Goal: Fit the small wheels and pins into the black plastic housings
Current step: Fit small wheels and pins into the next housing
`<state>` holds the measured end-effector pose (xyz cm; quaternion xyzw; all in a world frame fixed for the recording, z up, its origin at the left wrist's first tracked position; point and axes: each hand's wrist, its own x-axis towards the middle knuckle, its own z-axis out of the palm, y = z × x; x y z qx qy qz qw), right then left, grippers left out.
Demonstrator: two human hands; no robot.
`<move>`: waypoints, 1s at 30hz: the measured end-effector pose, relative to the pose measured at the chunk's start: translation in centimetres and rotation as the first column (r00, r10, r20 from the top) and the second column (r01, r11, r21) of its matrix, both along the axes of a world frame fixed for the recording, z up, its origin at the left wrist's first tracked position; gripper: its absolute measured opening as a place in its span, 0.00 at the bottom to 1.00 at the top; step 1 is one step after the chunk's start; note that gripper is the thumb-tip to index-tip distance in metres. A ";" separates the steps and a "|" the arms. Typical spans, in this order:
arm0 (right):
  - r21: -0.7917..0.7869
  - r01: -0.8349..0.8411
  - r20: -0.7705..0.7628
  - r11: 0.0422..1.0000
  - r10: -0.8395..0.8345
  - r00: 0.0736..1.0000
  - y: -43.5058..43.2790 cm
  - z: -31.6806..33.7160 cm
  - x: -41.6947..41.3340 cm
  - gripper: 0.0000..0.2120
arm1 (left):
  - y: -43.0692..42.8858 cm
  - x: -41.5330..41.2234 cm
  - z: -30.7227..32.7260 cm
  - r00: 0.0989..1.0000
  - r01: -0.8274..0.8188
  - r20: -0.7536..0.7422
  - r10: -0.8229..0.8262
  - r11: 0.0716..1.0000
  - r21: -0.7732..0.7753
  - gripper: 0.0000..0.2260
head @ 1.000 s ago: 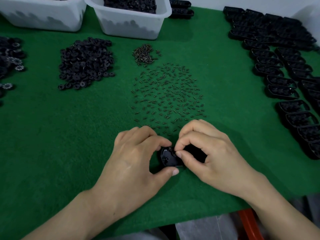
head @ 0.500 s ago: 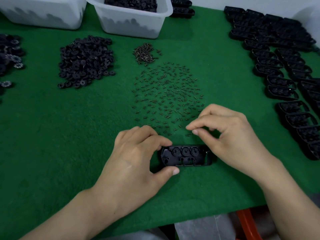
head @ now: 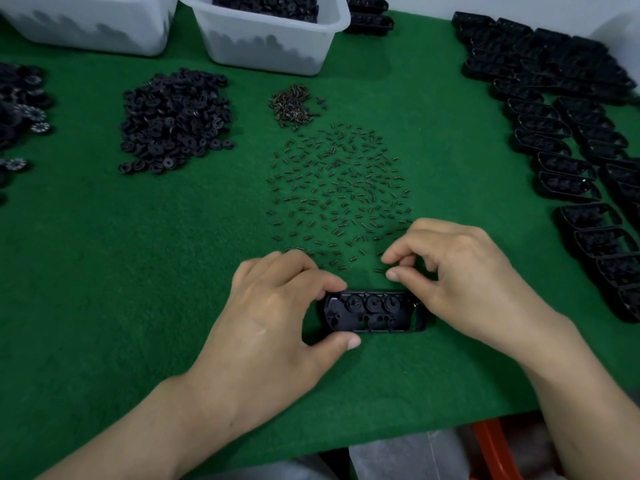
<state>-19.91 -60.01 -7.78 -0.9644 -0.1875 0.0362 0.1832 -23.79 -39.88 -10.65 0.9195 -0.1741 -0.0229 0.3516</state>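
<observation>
A black plastic housing [head: 374, 311] lies flat on the green felt near the front edge, with three small wheels seated in a row inside it. My left hand [head: 273, 323] pinches its left end between forefinger and thumb. My right hand [head: 464, 275] hovers just above the housing's right end, with thumb and forefinger tips nearly touching over the nearest pins; whether a pin sits between them is too small to tell. Several small pins [head: 339, 192] lie scattered behind the housing. A heap of black wheels [head: 173, 116] lies at the left.
A small pile of brownish screws [head: 294, 105] sits behind the pins. Two white tubs [head: 273, 39] stand at the back. Rows of black housings [head: 571, 140] fill the right side. More toothed wheels [head: 20, 105] lie at the far left. The felt's front edge [head: 346, 441] is close.
My right hand let go of the housing and moved up and right to the nearest pins, uncovering the housing's wheels. My left hand kept its hold on the left end.
</observation>
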 end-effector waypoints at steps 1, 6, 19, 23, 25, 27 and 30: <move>0.001 0.013 -0.004 1.000 -0.013 1.000 0.0 0.0 0.0 0.04 | 0.0 0.0 0.0 1.000 -0.001 0.001 0.001 1.000 -0.001 0.19; 0.014 0.033 0.006 0.999 -0.033 0.999 0.0 0.0 -0.2 0.05 | 0.0 0.0 0.0 1.000 -0.005 0.010 0.005 1.000 -0.001 0.19; 0.001 -0.051 0.025 0.999 0.051 0.998 1.2 0.2 0.3 0.02 | 0.0 0.0 0.0 1.000 -0.006 0.020 0.006 1.000 0.005 0.19; 0.279 -0.076 0.014 0.957 0.075 0.997 1.1 0.4 -0.9 0.02 | 0.0 0.0 0.0 1.000 -0.006 0.024 0.005 1.000 0.005 0.19; 0.319 -0.116 -0.008 0.941 0.126 0.992 1.2 -0.1 -1.5 0.02 | 0.0 0.0 -0.1 1.000 -0.002 0.022 0.002 1.000 0.001 0.18; 0.314 -0.125 0.002 0.941 0.131 0.991 1.2 -0.6 -1.9 0.02 | 0.0 0.0 -0.1 1.000 -0.001 0.026 0.001 1.000 0.000 0.18; 0.319 -0.109 0.030 0.941 0.105 0.994 0.8 -0.9 -2.2 0.02 | 0.0 0.0 -0.1 1.000 0.001 0.029 -0.001 1.000 0.002 0.18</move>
